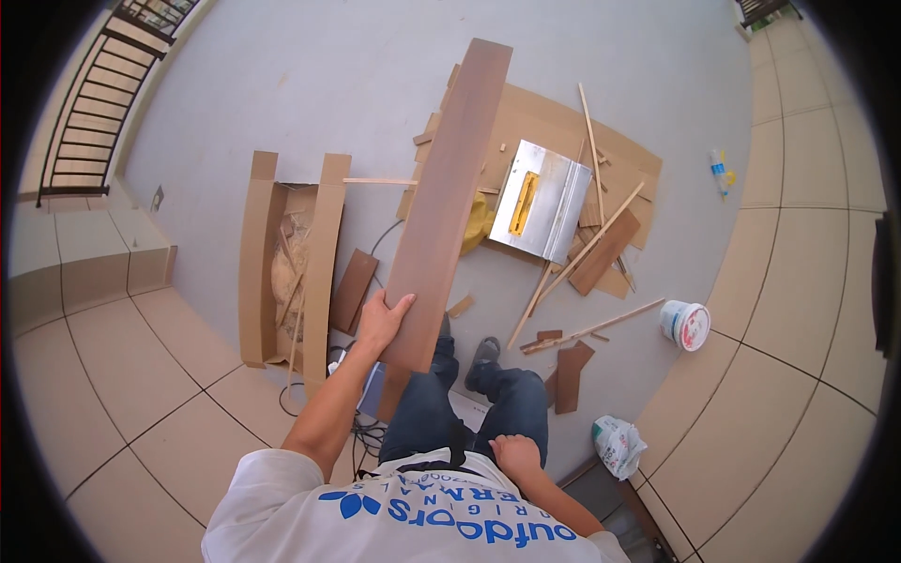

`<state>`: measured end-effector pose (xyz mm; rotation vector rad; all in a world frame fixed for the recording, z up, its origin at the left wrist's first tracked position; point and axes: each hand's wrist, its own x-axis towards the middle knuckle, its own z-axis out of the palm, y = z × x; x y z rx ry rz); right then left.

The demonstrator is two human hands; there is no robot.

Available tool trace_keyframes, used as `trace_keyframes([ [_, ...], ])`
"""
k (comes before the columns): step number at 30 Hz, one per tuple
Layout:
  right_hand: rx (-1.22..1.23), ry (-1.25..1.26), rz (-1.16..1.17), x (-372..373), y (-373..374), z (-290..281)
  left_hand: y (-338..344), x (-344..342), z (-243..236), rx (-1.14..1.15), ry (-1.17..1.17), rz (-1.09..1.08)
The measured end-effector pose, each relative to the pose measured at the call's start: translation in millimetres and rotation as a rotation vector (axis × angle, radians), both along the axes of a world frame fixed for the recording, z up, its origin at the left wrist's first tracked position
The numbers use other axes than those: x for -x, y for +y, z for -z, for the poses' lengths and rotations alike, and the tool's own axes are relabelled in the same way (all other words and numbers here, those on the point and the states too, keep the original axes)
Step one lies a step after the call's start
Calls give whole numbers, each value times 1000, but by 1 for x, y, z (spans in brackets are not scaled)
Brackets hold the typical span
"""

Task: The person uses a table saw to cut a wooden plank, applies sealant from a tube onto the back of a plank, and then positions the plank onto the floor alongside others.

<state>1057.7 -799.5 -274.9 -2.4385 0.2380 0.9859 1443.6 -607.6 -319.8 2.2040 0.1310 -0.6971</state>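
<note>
My left hand (380, 319) grips the near end of a long brown plank (449, 197), which reaches away from me over the floor toward a small metal table saw (540, 200). The plank tilts up and hides part of the cardboard sheet (563, 122) under the saw. My right hand (514, 453) rests low against my right thigh with its fingers curled and nothing visible in it. I stand in dark jeans, with one shoe (484, 351) showing below the plank.
An open cardboard box (319, 253) with wrapping inside lies to the left. Thin wood strips (591, 246) and brown offcuts (568, 375) litter the floor around the saw. A white bucket (685, 324), a plastic bag (617, 443), cables (371, 433) and a railing (94, 103) are nearby.
</note>
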Motion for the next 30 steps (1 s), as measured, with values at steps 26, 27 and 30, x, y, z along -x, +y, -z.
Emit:
trace_keyframes([
  [26,-534,469,650,-58,-139,201,-219,-128,296,-76,185,274],
  [27,-395,231,657,-73,-162,255,-220,-131,318,-41,161,313],
  [30,-166,-312,830,-172,-257,374,-225,-139,346,2,180,335],
])
